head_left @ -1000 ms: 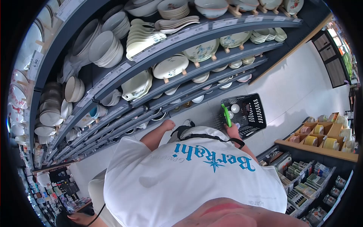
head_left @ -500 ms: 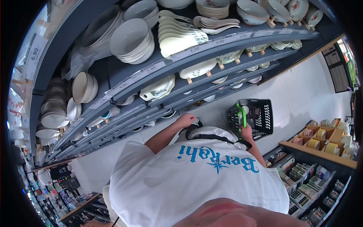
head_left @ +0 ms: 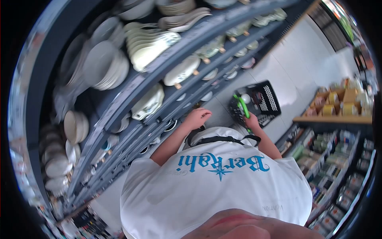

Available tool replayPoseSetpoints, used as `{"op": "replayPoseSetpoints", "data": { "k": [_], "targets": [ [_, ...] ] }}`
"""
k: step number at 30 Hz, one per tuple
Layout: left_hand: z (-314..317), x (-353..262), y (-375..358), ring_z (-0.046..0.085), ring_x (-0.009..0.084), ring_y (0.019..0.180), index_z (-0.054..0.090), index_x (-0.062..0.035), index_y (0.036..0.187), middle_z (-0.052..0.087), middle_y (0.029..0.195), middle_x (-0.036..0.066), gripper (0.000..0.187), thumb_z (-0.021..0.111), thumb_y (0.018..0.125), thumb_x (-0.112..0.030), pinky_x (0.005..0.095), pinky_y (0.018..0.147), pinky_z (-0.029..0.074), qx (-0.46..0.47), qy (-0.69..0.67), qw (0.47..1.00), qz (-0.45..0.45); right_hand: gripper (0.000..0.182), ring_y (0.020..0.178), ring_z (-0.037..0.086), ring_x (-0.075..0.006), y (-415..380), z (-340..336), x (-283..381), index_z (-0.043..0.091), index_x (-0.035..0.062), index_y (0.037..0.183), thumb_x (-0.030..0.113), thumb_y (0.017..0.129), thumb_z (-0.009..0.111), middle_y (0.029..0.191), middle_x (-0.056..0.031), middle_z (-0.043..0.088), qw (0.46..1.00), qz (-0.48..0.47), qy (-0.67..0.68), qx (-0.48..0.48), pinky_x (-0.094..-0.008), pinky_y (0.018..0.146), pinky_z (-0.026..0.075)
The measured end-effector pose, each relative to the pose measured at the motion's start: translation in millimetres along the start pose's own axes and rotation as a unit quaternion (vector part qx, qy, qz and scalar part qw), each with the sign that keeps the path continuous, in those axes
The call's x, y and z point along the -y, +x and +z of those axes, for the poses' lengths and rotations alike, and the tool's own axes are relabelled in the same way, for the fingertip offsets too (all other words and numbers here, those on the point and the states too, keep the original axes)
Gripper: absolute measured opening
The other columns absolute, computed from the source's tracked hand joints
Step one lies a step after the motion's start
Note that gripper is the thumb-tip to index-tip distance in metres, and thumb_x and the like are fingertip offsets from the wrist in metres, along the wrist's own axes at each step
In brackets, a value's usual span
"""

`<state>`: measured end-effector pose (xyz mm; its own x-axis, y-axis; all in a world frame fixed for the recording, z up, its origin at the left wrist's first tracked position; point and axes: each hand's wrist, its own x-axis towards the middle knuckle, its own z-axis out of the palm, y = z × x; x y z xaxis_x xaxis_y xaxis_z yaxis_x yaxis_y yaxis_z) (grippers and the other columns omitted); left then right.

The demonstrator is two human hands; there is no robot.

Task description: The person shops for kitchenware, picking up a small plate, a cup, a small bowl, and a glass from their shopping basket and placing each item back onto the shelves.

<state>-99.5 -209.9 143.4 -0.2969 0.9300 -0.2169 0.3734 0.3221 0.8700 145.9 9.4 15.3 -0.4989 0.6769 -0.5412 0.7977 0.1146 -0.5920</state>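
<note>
My right hand [head_left: 251, 121] is wrapped around the bright green handle of a black plastic shopping basket [head_left: 269, 100], which hangs low over the floor. A white rounded item [head_left: 245, 98] and something dark lie inside it, too blurred to name. My left hand [head_left: 198, 118] is in front of my waist, fingers loosely stretched out, with nothing seen in it. It is nearest the lower shelves and a dark strap [head_left: 223, 140] crossing my white shirt [head_left: 215, 187].
Crockery shelves run along the left, with stacked white bowls [head_left: 104, 65], ceramic spoons [head_left: 149, 44], a leaf-edged dish [head_left: 148, 101] and cream bowls [head_left: 75, 126]. On the right stand a wooden divided display [head_left: 330, 119] and racks of packaged goods [head_left: 326, 171]. Pale floor tiles [head_left: 294, 59] lie between.
The view has turned and shifted, so shelves and basket appear further left. My left hand has moved away from the strap and its fingers have loosened. My right hand keeps hold of the basket.
</note>
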Motion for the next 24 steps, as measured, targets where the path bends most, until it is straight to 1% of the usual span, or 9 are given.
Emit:
{"op": "replayPoseSetpoints", "data": {
  "k": [3, 5, 8, 11, 13, 17, 19, 22, 24],
  "targets": [
    [9, -5, 10, 0.060, 0.0231, 0.082, 0.062, -0.0033, 0.097, 0.060, 0.091, 0.011, 0.020, 0.055, 0.085, -0.018, 0.0314, 0.071, 0.048, 0.035, 0.005, 0.999, 0.017, 0.037, 0.088, 0.058, -0.0388, -10, 3, 0, 0.054, 0.0051, 0.102, 0.030, 0.076, 0.062, 0.091, -0.0220, 0.061, 1.000, -0.019, -0.010, -0.002, -0.0455, 0.075, 0.045],
    [16, -9, 18, 0.059, 0.0223, 0.080, 0.062, -0.0028, 0.096, 0.060, 0.090, 0.010, 0.019, 0.055, 0.085, -0.017, 0.0309, 0.070, 0.048, 0.049, 0.016, 0.998, 0.034, 0.035, 0.086, 0.058, -0.0391, -7, 17, -16, 0.052, 0.0047, 0.100, 0.030, 0.076, 0.062, 0.088, -0.0225, 0.060, 0.997, -0.070, -0.018, -0.029, -0.0461, 0.073, 0.045],
    [26, -26, 29, 0.060, 0.0240, 0.080, 0.062, -0.0026, 0.095, 0.060, 0.089, 0.011, 0.019, 0.055, 0.084, -0.017, 0.0320, 0.069, 0.048, 0.083, 0.012, 0.996, 0.033, 0.033, 0.086, 0.057, -0.0402, -33, 9, 5, 0.050, 0.0043, 0.096, 0.028, 0.076, 0.062, 0.086, -0.0229, 0.060, 0.997, -0.046, -0.059, -0.016, -0.0465, 0.073, 0.044],
    [38, -26, 44, 0.060, 0.0273, 0.081, 0.063, -0.0035, 0.094, 0.059, 0.087, 0.013, 0.019, 0.056, 0.083, -0.018, 0.0343, 0.070, 0.049, 0.106, 0.026, 0.993, 0.037, 0.030, 0.086, 0.057, -0.0402, -49, 10, 4, 0.049, 0.0039, 0.094, 0.026, 0.077, 0.061, 0.086, -0.0232, 0.059, 0.998, -0.054, -0.020, -0.007, -0.0461, 0.072, 0.044],
    [45, -30, 53, 0.059, 0.0278, 0.088, 0.061, -0.0048, 0.100, 0.058, 0.095, 0.010, 0.022, 0.057, 0.082, -0.017, 0.0357, 0.077, 0.047, 0.135, 0.132, 0.979, 0.079, 0.027, 0.085, 0.057, -0.0400, -53, 15, -5, 0.049, 0.0043, 0.094, 0.023, 0.078, 0.061, 0.086, -0.0227, 0.060, 0.999, -0.044, -0.011, 0.000, -0.0460, 0.072, 0.044],
    [69, -30, 73, 0.054, 0.0309, 0.101, 0.057, -0.0079, 0.110, 0.056, 0.108, 0.010, 0.033, 0.060, 0.078, -0.017, 0.0375, 0.085, 0.044, 0.130, 0.185, 0.968, 0.109, 0.026, 0.084, 0.057, -0.0388, -57, 19, -15, 0.049, 0.0050, 0.095, 0.021, 0.078, 0.061, 0.086, -0.0209, 0.060, 0.997, -0.067, 0.023, 0.008, -0.0456, 0.072, 0.044],
    [84, -29, 84, 0.045, 0.0309, 0.116, 0.053, -0.0111, 0.118, 0.050, 0.122, 0.009, 0.043, 0.063, 0.077, -0.020, 0.0394, 0.094, 0.039, 0.110, 0.263, 0.942, 0.178, 0.027, 0.084, 0.057, -0.0380, -59, 19, -17, 0.050, 0.0054, 0.095, 0.022, 0.078, 0.061, 0.086, -0.0202, 0.060, 0.995, -0.091, 0.028, 0.015, -0.0449, 0.072, 0.044],
    [104, -33, 95, 0.035, 0.0309, 0.125, 0.051, -0.0130, 0.121, 0.045, 0.129, 0.007, 0.049, 0.066, 0.075, -0.022, 0.0429, 0.101, 0.031, 0.170, 0.312, 0.920, 0.166, 0.028, 0.082, 0.058, -0.0373, -58, 22, -25, 0.052, 0.0060, 0.095, 0.023, 0.077, 0.063, 0.085, -0.0192, 0.060, 0.993, -0.112, 0.031, 0.007, -0.0441, 0.072, 0.045],
    [119, -24, 99, 0.034, 0.0314, 0.125, 0.051, -0.0138, 0.121, 0.045, 0.129, 0.007, 0.050, 0.067, 0.074, -0.024, 0.0449, 0.102, 0.029, 0.184, 0.324, 0.913, 0.169, 0.029, 0.082, 0.058, -0.0371, -60, 22, -29, 0.053, 0.0063, 0.096, 0.024, 0.076, 0.063, 0.085, -0.0190, 0.060, 0.992, -0.123, 0.040, 0.011, -0.0438, 0.072, 0.045]
  ]
}}
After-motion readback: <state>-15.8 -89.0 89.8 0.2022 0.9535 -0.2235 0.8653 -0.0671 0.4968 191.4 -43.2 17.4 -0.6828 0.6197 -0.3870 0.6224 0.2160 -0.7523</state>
